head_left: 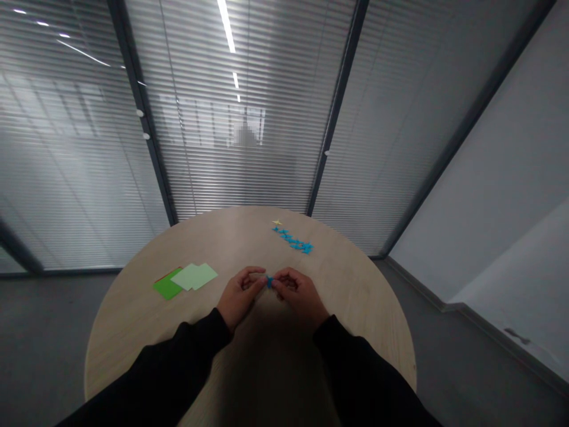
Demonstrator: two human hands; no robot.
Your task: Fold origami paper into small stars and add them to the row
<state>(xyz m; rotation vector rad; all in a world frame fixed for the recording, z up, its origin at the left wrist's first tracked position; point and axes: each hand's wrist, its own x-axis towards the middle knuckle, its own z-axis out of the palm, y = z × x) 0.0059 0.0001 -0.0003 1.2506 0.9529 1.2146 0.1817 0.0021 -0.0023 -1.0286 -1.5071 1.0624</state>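
Observation:
Between my fingertips is a small piece of folded blue paper (269,282); its exact shape is partly covered by the fingers. My left hand (242,293) pinches it from the left with thumb and fingers. From the right, my right hand (300,293) grips the same piece in a closed pinch. Both hands are just above the middle of the round table. Beyond them, several small blue folded paper pieces (296,242) with pointed ends lie in a slanting cluster. One yellow pointed paper piece (277,222) lies at the cluster's far end.
Left of my hands, pale green paper sheets (195,276) overlap a bright green sheet (168,286), with a thin reddish edge showing beneath. All lie on the round wooden table (368,308). Glass panels with blinds (249,178) stand behind it, and a white wall (498,207) is at right.

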